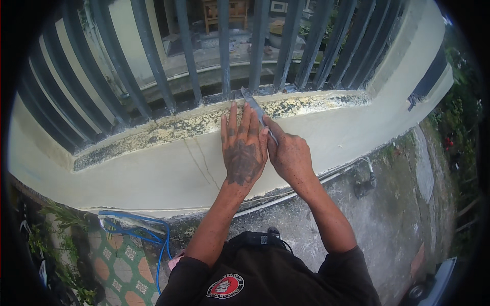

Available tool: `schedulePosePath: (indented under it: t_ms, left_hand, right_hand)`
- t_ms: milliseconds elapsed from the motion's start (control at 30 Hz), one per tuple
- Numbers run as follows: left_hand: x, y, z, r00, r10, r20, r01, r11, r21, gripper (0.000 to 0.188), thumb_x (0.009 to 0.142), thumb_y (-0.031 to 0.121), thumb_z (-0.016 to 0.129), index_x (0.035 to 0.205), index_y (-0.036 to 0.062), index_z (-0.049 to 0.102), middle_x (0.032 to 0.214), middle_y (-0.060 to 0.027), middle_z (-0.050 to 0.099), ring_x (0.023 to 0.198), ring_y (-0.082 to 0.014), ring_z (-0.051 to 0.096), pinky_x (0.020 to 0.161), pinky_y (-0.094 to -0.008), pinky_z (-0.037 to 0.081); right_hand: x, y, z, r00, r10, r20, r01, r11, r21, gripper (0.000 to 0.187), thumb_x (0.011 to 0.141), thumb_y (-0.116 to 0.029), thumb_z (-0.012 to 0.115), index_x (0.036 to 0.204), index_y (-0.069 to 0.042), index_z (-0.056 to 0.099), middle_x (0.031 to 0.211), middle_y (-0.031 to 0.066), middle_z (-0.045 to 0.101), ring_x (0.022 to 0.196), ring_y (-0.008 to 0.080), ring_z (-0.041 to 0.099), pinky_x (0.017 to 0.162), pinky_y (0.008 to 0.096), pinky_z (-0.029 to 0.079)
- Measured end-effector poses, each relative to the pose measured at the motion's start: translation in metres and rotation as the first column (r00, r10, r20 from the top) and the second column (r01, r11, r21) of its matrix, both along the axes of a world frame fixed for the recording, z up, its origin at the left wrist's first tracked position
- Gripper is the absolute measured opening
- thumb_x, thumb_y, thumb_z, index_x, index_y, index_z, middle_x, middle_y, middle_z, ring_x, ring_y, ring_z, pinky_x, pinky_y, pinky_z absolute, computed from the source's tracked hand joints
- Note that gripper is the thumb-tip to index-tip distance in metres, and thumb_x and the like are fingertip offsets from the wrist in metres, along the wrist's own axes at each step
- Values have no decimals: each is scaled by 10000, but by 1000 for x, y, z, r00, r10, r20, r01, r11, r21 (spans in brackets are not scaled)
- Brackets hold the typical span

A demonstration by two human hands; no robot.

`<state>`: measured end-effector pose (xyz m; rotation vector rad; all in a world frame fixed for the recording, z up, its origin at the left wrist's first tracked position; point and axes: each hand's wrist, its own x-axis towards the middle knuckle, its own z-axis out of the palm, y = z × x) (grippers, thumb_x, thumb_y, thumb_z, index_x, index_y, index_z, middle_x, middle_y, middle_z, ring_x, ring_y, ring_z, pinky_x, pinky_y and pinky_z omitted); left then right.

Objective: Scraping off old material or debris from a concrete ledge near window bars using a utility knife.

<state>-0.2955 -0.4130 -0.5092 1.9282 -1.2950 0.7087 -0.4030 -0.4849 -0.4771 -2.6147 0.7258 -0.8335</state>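
Note:
My right hand is closed around a knife with a long, flat grey blade. Its handle is hidden in my fist. The blade points up and left, and its tip is at the foot of the dark bars. Flat against the wall's edge lies my left hand, fingers stretched out and nearly together. Its index finger and thumb are close beside the blade; whether they press on it I cannot tell. Under the fingers and blade runs a ledge with worn, mottled yellow-white and black paint.
Below the ledge is a cream wall. White pipes run along its foot above a rough concrete floor. A blue hose and patterned tiles are at lower left. Behind the bars stands a wooden chair.

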Motion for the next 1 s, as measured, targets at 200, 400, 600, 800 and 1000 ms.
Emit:
schedulePosePath:
  t_ms: [200, 400, 600, 800, 1000]
  left_hand:
    - [17, 11, 3, 993, -115, -27, 113, 992, -62, 472, 1032, 269, 453, 1361, -60, 528, 1480, -187, 460, 1441, -402, 296, 1188, -542, 202]
    - [19, 34, -3, 981, -175, -81, 167, 981, -102, 503, 1002, 296, 507, 1374, -42, 515, 1490, -169, 443, 1429, -411, 303, 1172, -587, 225]
    - [24, 8, 4, 989, -145, -40, 142, 988, -60, 481, 1021, 312, 473, 1341, -37, 554, 1440, -176, 500, 1426, -399, 315, 1180, -579, 205]
    - [20, 19, 6, 993, -104, -56, 104, 995, -7, 470, 1012, 303, 491, 1345, -20, 566, 1453, -164, 500, 1326, -358, 427, 1127, -512, 277]
    - [30, 11, 21, 987, -89, -134, 87, 996, -19, 455, 1012, 268, 483, 1389, 22, 547, 1472, -93, 508, 1140, -302, 505, 995, -439, 367]
  right_hand:
    - [5, 24, 28, 997, -40, -58, 53, 968, 244, 381, 992, -243, 522, 1323, -61, 577, 695, 265, 653, 753, 449, 676, 751, 522, 525]
    - [2, 47, 41, 988, -19, -156, 52, 975, 215, 391, 992, -203, 507, 1353, -58, 540, 703, 266, 649, 750, 439, 680, 740, 510, 515]
    - [8, 6, 54, 952, 17, -304, 24, 991, 132, 425, 995, -202, 482, 1385, -35, 505, 712, 254, 662, 751, 433, 685, 777, 510, 528]
    - [4, 11, 58, 931, 61, -360, -31, 996, 89, 414, 1006, -195, 438, 1357, 8, 518, 762, 244, 689, 780, 418, 697, 825, 514, 542]
    - [15, 10, 70, 950, 55, -307, 10, 979, 206, 418, 1009, -216, 453, 1365, -4, 510, 727, 237, 676, 779, 411, 697, 823, 516, 533]
